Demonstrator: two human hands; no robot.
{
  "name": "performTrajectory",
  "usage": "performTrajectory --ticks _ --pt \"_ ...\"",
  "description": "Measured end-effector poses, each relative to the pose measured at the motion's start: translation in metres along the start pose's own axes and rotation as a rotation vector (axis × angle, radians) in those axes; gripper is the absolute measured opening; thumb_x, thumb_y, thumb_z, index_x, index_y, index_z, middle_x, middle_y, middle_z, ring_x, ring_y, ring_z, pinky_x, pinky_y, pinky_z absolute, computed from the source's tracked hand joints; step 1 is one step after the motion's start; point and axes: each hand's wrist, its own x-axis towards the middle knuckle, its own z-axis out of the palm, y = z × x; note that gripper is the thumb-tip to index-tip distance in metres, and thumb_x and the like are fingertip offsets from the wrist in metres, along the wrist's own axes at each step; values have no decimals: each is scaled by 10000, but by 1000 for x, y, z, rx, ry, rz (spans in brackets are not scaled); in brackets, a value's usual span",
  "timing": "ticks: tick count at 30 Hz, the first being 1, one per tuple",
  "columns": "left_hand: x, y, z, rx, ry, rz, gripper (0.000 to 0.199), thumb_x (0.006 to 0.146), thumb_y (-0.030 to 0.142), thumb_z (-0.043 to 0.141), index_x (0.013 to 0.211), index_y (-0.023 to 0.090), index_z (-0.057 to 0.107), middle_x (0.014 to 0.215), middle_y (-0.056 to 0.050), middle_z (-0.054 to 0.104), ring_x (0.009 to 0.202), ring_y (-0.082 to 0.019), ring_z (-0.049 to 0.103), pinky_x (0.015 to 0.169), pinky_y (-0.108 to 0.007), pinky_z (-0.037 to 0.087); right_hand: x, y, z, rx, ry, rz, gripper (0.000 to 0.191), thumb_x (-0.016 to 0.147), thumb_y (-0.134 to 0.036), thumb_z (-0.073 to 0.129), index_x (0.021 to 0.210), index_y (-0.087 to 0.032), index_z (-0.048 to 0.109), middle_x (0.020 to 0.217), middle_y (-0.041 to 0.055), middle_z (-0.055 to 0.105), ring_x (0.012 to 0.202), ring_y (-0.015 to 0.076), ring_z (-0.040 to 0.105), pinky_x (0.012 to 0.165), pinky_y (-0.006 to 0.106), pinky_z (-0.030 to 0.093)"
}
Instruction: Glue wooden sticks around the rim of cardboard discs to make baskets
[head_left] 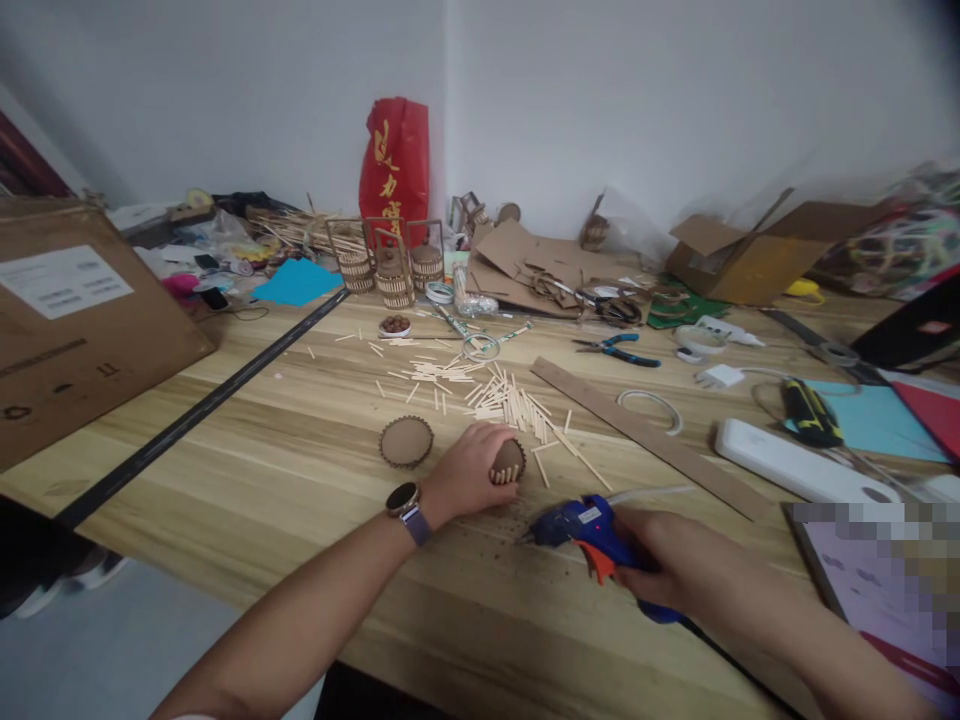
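Observation:
My left hand (pixel 472 468), with a watch on its wrist, grips a small round cardboard piece (pixel 510 460) edged with short wooden sticks, just above the table. My right hand (pixel 660 555) is wrapped round a blue hot glue gun (pixel 581 522) with an orange trigger. Its nozzle points left, toward the space below the cardboard piece, and is apart from it. Left of my left hand lies a cardboard disc (pixel 406 441) with a dark scalloped rim. Beyond my hands are many loose short wooden sticks (pixel 510 398) in a scattered pile.
Several small stick-sided baskets (pixel 394 283) stand at the back before a red bag (pixel 395 165). Pliers (pixel 619 350), a cardboard strip (pixel 645 435) and a white power strip (pixel 802 462) lie to the right. A large carton (pixel 97 350) stands at the left.

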Motion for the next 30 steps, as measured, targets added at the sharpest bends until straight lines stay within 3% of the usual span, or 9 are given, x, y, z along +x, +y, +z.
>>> performTrajectory --ticks 3,5,9,12,17,20,25,30 --pt "0 0 0 -2 6 6 613 674 190 695 1246 196 476 1311 -105 539 1260 -277 443 1107 -458 341 -6 7 -1 126 41 -45 67 688 -272 584 732 -221 583 616 -2 620 553 154 521 499 246 327" --pt "0 0 0 -12 10 15 615 669 182 697 1242 211 477 1305 -98 542 1252 -276 452 1100 -464 346 -11 9 -7 242 108 -53 136 698 -355 594 714 -230 544 612 -8 591 545 151 497 490 248 342" --pt "0 1 -1 -30 9 19 620 656 171 706 1233 217 485 1301 -97 544 1236 -279 466 1089 -464 356 -17 9 -20 556 374 -66 310 676 -477 650 878 -255 576 834 38 644 740 212 572 605 288 458" --pt "0 1 -2 -22 9 28 625 654 168 710 1237 193 486 1292 -105 552 1227 -276 471 1088 -455 361 -11 5 -24 787 498 -3 376 610 -481 729 866 -255 573 786 29 615 720 206 552 584 286 446" --pt "0 0 0 -16 12 14 620 665 184 707 1244 194 485 1297 -107 548 1243 -281 462 1101 -470 347 13 2 -8 1186 254 -6 419 604 -548 737 769 -197 578 558 -46 439 492 108 383 471 259 313" --pt "0 -1 1 -7 8 10 631 662 190 709 1250 196 479 1308 -109 539 1257 -287 452 1107 -476 342 23 10 7 1142 183 18 447 634 -602 710 686 -193 538 530 -58 420 476 95 365 462 247 277" --pt "0 -2 1 -2 9 26 629 668 192 701 1253 207 468 1311 -100 537 1264 -283 445 1108 -479 336 23 17 18 819 246 145 488 643 -684 645 634 -212 522 499 -52 456 461 119 423 455 255 337" --pt "0 -2 0 1 5 40 624 674 186 695 1255 199 467 1315 -107 534 1255 -282 451 1098 -471 347 19 6 15 574 290 19 392 731 -609 578 763 -228 662 625 8 641 610 210 589 553 307 480"
